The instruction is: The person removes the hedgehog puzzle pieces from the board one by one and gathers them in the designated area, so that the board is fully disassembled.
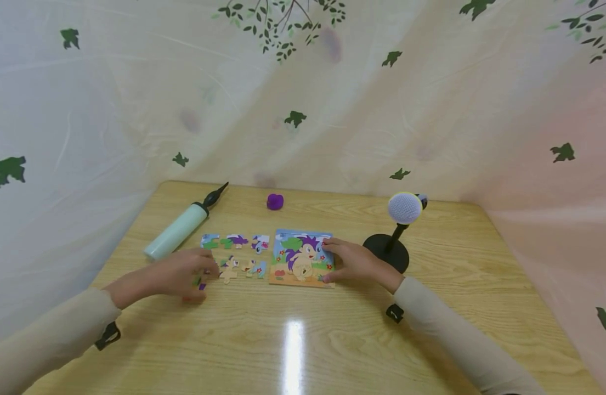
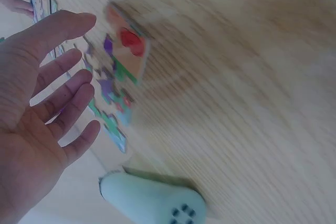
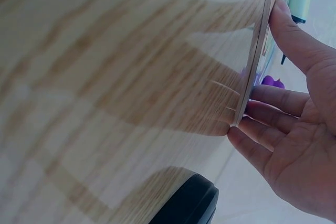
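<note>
My left hand (image 1: 181, 272) hovers over the left end of a group of loose jigsaw pieces (image 1: 228, 270), covering some of them in the head view. Its fingers are loosely bent and spread apart, with nothing between them. In the left wrist view an orange piece with a red shape (image 2: 129, 44) lies just beyond the thumb. Right of the pieces lies a square puzzle board (image 1: 299, 260) with a purple-haired hedgehog picture. My right hand (image 1: 354, 262) rests along its right edge, thumb near the front corner and fingertips (image 3: 257, 94) touching the edge farther back.
A pale green hand pump (image 1: 176, 230) with a black nozzle lies behind the left hand. A small purple toy (image 1: 275, 201) sits toward the back. Right of the board stands a microphone (image 1: 405, 208) on a round black base (image 1: 374, 246). A leaf-printed curtain (image 1: 332, 109) hangs behind the table.
</note>
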Action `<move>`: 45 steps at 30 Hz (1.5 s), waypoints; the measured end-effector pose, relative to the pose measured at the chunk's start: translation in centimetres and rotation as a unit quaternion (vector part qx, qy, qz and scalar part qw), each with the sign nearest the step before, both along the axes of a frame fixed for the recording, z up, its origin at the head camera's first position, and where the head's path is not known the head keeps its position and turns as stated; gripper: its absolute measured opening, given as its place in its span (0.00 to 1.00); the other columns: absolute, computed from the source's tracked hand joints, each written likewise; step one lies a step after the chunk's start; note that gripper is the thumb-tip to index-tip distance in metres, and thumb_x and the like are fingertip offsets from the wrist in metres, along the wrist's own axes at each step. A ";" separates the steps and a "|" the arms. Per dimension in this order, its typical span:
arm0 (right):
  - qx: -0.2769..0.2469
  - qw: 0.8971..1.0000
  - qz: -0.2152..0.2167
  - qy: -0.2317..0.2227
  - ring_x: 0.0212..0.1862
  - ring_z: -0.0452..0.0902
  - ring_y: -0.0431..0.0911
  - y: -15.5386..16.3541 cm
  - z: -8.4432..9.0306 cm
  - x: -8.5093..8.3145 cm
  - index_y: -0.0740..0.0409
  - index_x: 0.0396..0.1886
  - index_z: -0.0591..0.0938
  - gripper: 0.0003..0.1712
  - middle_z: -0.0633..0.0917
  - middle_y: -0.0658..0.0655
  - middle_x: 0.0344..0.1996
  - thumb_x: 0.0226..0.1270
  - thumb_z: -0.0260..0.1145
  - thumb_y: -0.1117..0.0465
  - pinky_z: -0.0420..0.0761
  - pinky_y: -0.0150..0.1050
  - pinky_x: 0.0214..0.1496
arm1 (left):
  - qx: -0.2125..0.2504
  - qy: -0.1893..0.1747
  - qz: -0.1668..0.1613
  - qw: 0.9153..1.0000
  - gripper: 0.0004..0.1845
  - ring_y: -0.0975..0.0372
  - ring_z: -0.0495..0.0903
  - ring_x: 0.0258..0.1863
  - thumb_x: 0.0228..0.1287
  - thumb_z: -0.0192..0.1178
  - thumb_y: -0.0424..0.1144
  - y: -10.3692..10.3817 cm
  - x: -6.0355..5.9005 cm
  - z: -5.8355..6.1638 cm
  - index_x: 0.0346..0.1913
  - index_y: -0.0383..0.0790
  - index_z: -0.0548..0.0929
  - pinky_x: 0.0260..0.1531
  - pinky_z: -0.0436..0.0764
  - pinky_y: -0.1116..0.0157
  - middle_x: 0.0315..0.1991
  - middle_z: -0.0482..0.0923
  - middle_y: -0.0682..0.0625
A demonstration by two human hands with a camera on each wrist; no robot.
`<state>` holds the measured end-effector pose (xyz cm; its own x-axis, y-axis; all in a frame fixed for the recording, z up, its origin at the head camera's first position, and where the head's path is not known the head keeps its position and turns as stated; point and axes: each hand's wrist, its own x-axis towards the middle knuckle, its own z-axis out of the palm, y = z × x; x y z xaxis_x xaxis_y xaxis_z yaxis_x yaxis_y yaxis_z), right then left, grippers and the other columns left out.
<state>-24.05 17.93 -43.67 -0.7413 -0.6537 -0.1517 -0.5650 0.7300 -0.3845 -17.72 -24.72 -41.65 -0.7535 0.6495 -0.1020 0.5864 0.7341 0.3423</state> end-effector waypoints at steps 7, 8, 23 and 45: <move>-0.002 1.000 0.000 0.002 0.78 0.60 0.60 0.1 -0.5 -0.2 0.65 0.74 0.69 0.51 0.67 0.62 0.77 0.61 0.74 0.39 0.67 0.56 0.76 | -0.008 0.038 -0.002 0.999 0.23 0.60 0.79 0.42 0.47 0.78 0.41 2.9 -1.0 -0.2 0.50 0.45 0.86 0.40 0.81 0.62 0.48 0.81 0.51; -0.001 1.000 0.000 0.002 0.78 0.60 0.60 0.1 -0.5 -0.3 0.65 0.74 0.70 0.51 0.67 0.62 0.77 0.61 0.74 0.39 0.67 0.56 0.76 | -0.003 0.040 -0.005 0.999 0.24 0.58 0.80 0.44 0.48 0.78 0.41 3.3 -1.1 -0.3 0.51 0.44 0.86 0.42 0.82 0.59 0.49 0.81 0.49; -0.004 1.000 0.004 0.003 0.78 0.60 0.60 0.1 -0.3 -0.2 0.66 0.74 0.69 0.51 0.66 0.63 0.77 0.61 0.73 0.39 0.66 0.56 0.76 | 0.036 0.057 -0.055 0.996 0.32 0.55 0.81 0.53 0.55 0.76 0.49 12.1 -4.4 -1.9 0.62 0.41 0.82 0.53 0.83 0.57 0.55 0.81 0.45; -0.002 1.000 -0.001 -0.001 0.78 0.60 0.60 0.2 -0.4 -0.4 0.65 0.74 0.70 0.51 0.67 0.62 0.77 0.61 0.73 0.37 0.67 0.56 0.75 | 0.083 0.038 -0.097 0.991 0.24 0.58 0.82 0.46 0.57 0.74 0.45 17.4 -5.0 -2.9 0.54 0.37 0.86 0.50 0.82 0.62 0.49 0.84 0.46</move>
<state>-24.49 18.09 -44.10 -0.7422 -0.6534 -0.1493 -0.5636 0.7289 -0.3887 -22.69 -7.36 -44.53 -0.6140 0.7861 0.0707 0.7402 0.5424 0.3973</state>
